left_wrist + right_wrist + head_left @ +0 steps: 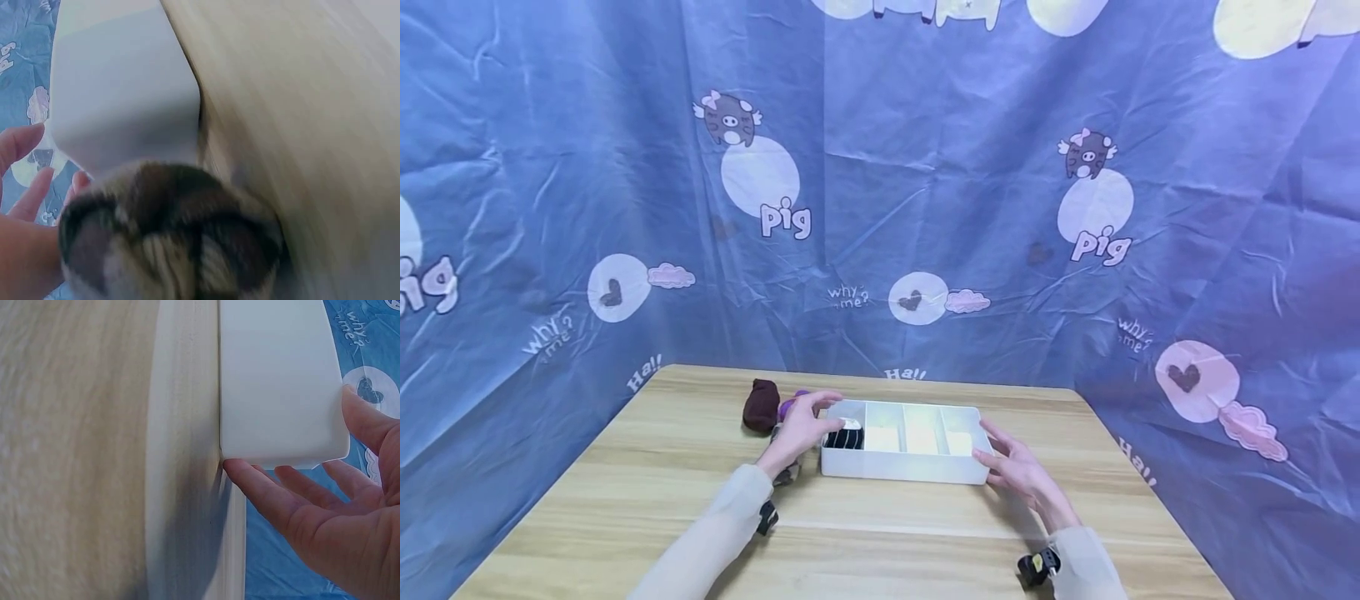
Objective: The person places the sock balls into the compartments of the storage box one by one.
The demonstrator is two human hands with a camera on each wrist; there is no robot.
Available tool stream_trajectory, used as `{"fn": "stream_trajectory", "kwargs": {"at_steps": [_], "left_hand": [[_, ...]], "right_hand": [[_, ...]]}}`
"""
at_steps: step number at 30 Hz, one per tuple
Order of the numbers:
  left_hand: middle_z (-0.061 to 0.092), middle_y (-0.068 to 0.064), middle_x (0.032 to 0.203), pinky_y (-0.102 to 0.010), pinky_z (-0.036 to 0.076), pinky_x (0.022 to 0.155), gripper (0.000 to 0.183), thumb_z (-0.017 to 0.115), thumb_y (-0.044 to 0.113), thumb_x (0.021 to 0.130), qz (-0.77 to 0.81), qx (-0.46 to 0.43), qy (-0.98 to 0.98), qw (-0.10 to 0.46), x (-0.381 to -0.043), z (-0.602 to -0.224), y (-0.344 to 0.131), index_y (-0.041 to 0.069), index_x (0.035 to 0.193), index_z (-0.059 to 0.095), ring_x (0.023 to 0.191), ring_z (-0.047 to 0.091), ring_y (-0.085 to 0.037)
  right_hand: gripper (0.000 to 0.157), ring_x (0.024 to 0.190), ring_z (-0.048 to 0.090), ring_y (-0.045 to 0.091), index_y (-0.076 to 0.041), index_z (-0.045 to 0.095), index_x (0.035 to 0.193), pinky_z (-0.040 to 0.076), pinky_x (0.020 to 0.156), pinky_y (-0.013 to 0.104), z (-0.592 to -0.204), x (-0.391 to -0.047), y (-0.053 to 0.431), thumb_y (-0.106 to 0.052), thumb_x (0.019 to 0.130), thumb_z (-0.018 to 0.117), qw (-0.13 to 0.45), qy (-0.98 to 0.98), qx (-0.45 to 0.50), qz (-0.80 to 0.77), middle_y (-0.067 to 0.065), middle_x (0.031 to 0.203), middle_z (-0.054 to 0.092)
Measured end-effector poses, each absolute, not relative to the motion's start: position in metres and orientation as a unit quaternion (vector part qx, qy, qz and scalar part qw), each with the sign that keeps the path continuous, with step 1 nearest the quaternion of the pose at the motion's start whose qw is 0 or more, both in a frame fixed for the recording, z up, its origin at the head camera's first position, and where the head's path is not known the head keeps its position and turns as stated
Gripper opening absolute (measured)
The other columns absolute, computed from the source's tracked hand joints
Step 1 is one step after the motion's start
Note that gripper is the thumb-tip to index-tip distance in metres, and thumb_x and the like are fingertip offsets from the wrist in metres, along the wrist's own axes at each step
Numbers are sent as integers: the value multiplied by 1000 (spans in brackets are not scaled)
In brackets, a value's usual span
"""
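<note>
A white divided box (904, 468) stands on the table, with a black-and-white striped, rolled sock-like bundle (844, 439) in its leftmost compartment. My left hand (801, 429) is over the box's left end, its thumb overlapping the striped bundle in the head view; the left wrist view shows its fingers spread apart. Below that hand lies a camouflage-patterned, rolled cloth bundle (172, 231), mostly hidden by the hand in the head view. At the other end, my right hand (1018, 467) grips the box, thumb at the top rim and fingers against the end wall (281, 381).
A dark maroon cloth bundle (762, 407) lies behind and left of my left hand, beside a purple one (786, 407) partly hidden by it. The wooden table (880, 533) runs back to a blue printed curtain (880, 208) that closes in the back and sides.
</note>
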State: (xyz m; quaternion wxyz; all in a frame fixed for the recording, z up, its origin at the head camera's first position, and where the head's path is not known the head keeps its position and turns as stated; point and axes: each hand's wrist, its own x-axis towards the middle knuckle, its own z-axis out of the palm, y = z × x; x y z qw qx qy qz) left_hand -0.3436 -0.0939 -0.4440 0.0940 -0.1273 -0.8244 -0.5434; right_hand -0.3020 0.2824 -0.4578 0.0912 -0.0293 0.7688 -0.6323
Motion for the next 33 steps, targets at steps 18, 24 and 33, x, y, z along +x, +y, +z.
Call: {"fn": "stream_trajectory", "kwargs": {"at_steps": [18,24,33], "left_hand": [[71,-13,110,-28,53,75,34,79,6,78,-509,-163,-834,139,-322,-449,-134,7,111,72,93,66,-31],[71,-12,111,-41,55,85,34,80,6,77,-494,-168,-843,133,-318,-455,-149,7,109,72,100,66,-31],[68,-20,117,-43,53,90,41,75,-4,76,-507,-154,-844,86,-317,-455,-169,3,116,68,108,63,-37]], "right_hand": [[74,120,55,27,-9,21,156,50,98,47,-459,-303,285,-13,95,63,86,775,-28,-626,32,156,21],[73,123,54,31,-10,19,157,49,100,47,-460,-302,285,-12,96,61,88,773,-28,-627,32,156,20],[74,128,50,38,-11,19,157,46,102,52,-459,-304,284,-14,96,61,91,775,-25,-625,31,157,18]]}}
